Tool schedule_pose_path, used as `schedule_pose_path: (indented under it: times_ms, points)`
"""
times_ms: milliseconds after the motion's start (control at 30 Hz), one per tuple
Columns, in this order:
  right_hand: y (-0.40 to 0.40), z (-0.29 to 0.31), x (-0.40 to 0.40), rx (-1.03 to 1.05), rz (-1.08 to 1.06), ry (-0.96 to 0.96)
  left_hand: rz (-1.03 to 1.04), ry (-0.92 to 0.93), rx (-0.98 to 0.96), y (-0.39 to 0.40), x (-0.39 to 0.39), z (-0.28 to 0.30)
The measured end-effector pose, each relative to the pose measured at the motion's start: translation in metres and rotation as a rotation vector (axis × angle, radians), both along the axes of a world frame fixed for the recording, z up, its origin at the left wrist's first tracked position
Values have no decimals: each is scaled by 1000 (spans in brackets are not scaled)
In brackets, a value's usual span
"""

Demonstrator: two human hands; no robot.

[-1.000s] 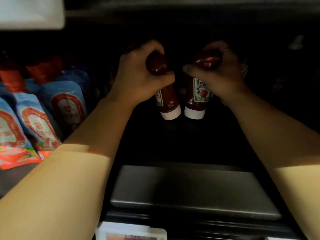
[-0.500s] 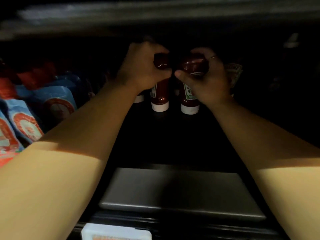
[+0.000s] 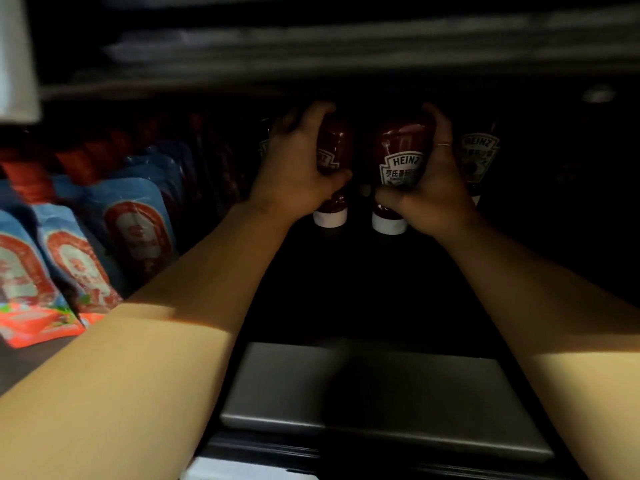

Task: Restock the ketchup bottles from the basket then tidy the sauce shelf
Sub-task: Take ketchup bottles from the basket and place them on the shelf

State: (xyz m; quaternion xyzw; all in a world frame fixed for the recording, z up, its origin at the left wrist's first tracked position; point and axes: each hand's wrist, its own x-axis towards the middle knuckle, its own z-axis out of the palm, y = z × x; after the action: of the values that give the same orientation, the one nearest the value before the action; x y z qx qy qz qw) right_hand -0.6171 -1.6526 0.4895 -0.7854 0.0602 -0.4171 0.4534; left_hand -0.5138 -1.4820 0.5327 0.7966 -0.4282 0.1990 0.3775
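Note:
Deep in a dark shelf, two Heinz ketchup bottles stand on their white caps. My left hand (image 3: 294, 168) wraps around the left ketchup bottle (image 3: 334, 147). My right hand (image 3: 433, 188) grips the right ketchup bottle (image 3: 401, 157), whose label faces me. Both bottles stand upright, caps touching the shelf floor (image 3: 363, 282), a small gap between them. Another Heinz bottle (image 3: 479, 157) stands further back, just right of my right hand, partly hidden. The basket is not in view.
Blue and red sauce pouches (image 3: 135, 230) stand in rows on the left of the shelf. The shelf above (image 3: 346, 50) hangs low over my hands. A grey metal shelf front (image 3: 381, 410) lies below my forearms, with a white price tag (image 3: 242, 471) at its edge.
Both hands pushed the two bottles further back into the shelf and set them upright. The right bottle's front label now faces me.

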Motion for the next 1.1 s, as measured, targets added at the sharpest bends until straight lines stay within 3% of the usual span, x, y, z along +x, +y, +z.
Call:
schedule_pose_path:
  times_ms: [200,367,433,500,567,667,767,1100]
  points:
    - [9,-7,8,-1,-119,38,36,-28,-87,0,0,-13]
    - [22,8,-6,-29,-219,9,207,114,-385,18,18,-15]
    - [33,29,-14,-251,-398,7,279,196,-378,20,27,-17]
    - [46,52,-13,-591,-502,148,307,186,-343,17,31,-21]
    - [59,74,-2,-755,-425,371,296,179,-295,14,32,-26]
    - [71,97,17,-749,-220,562,329,288,-222,9,40,-36]
    - [73,107,28,-741,-152,694,350,380,-187,6,43,-45]
    - [68,102,50,-801,-183,702,176,523,-315,-3,48,-52]
